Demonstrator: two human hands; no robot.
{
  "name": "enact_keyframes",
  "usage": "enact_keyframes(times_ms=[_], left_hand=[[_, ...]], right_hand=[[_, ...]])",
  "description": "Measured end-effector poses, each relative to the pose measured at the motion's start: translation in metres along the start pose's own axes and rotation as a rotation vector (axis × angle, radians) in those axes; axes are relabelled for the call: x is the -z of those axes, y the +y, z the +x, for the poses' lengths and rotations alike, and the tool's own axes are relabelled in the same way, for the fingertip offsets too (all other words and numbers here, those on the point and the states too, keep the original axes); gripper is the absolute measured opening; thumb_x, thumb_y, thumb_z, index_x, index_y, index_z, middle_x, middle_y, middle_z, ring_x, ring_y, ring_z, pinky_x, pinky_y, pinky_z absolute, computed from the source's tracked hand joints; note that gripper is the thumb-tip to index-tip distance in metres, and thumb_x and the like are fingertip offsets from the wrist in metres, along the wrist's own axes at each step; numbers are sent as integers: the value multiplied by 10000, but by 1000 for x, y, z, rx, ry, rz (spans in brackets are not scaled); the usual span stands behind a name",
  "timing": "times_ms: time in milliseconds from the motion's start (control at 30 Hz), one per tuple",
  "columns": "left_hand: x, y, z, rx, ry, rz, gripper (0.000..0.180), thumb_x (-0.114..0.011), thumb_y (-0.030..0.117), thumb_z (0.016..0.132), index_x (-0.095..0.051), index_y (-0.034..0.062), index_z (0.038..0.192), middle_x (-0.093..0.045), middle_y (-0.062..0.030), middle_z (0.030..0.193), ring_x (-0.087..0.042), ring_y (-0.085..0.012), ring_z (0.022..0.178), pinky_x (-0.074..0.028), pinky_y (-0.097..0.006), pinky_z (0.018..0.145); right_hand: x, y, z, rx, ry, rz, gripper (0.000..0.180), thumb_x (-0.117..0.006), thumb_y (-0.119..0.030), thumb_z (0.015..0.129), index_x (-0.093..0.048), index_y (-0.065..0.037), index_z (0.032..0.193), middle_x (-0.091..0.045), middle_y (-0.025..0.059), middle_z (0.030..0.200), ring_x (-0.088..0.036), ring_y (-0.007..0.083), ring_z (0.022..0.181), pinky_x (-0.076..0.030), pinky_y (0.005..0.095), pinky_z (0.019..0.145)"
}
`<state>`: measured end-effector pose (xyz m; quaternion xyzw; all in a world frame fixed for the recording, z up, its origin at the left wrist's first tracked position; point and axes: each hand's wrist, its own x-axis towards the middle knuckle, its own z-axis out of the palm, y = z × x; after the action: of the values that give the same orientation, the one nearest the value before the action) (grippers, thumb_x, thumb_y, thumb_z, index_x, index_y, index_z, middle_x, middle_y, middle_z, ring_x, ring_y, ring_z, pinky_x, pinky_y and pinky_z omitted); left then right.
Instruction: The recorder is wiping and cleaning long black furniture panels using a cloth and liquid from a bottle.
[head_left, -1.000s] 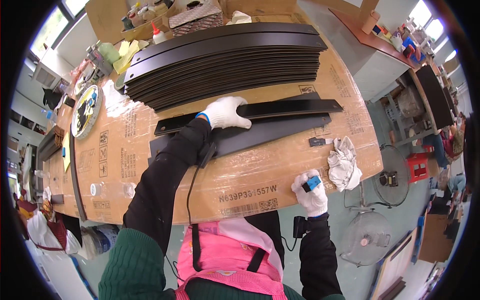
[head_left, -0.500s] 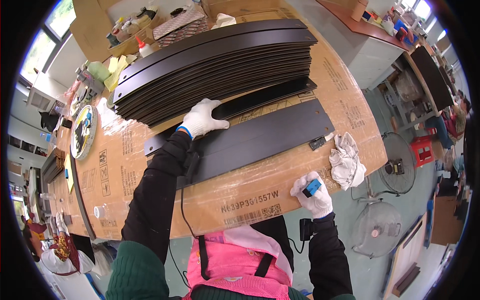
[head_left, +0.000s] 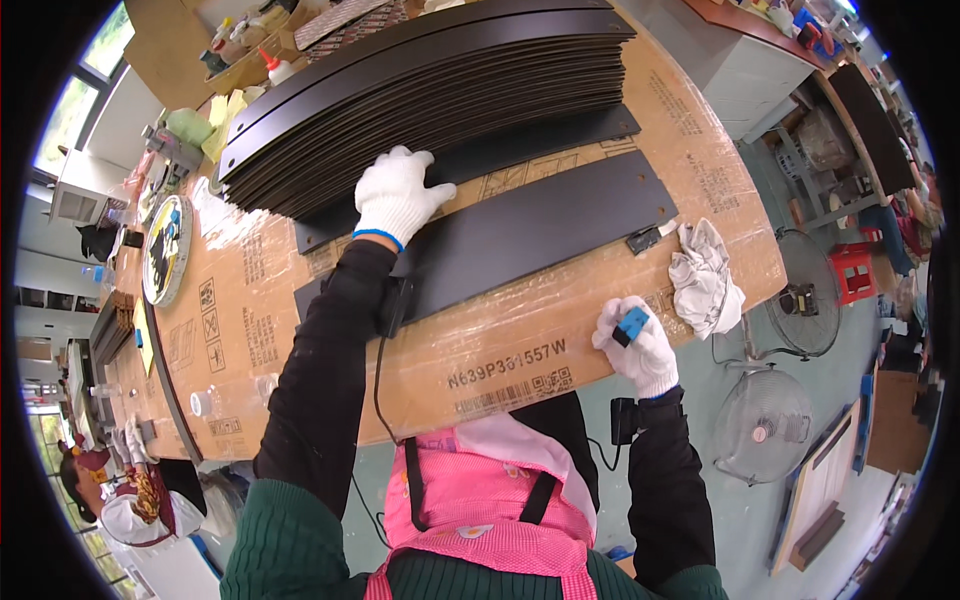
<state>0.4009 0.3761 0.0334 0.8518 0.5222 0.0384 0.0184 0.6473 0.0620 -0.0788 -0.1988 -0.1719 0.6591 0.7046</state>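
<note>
I am reaching my left hand point(head_left: 397, 196) forward, its gloved palm resting flat and unclenched on a dark panel point(head_left: 520, 235) lying just ahead of me on the table point(head_left: 500, 345). The panel's long axis is running left to right, past both hands. My right hand point(head_left: 638, 344) is staying nearer my body, gripping a small blue block point(head_left: 630, 325).
</note>
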Motion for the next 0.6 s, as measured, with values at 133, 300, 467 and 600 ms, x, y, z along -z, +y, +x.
enact_keyframes(times_ms=[133,300,467,600], left_hand=[[23,26,-60,-39,-282,-203,657,-822,588,720,-808,60,1111,-783,-180,1065,-754,-336,1011,-591,-426,884],[-13,3,-136,-45,-197,-36,843,-934,522,635,-676,76,1302,-626,-131,1287,-584,-336,1245,-494,-449,1062],[-23,-7,-141,-34,-13,-215,751,-915,458,683,-689,74,1288,-623,-116,1293,-578,-320,1247,-477,-444,1082],[1,-11,-140,19,49,-250,710,-918,403,682,-700,63,1265,-634,-122,1290,-596,-329,1239,-498,-443,1067]], right_hand=[[1,-3,-5,34,156,-97,469,-766,-163,957,-547,-2,1339,-637,109,1151,-627,219,885,-522,384,760],[-57,-7,27,-130,392,-412,424,-723,-211,1002,-596,28,1329,-663,40,931,-586,87,694,-457,241,596],[-78,3,66,-218,408,-1081,486,-787,-246,934,-640,43,1296,-735,49,974,-598,51,721,-444,225,561],[-81,16,70,-228,412,-1112,479,-796,-236,909,-662,52,1268,-754,55,997,-648,86,779,-511,254,644]])
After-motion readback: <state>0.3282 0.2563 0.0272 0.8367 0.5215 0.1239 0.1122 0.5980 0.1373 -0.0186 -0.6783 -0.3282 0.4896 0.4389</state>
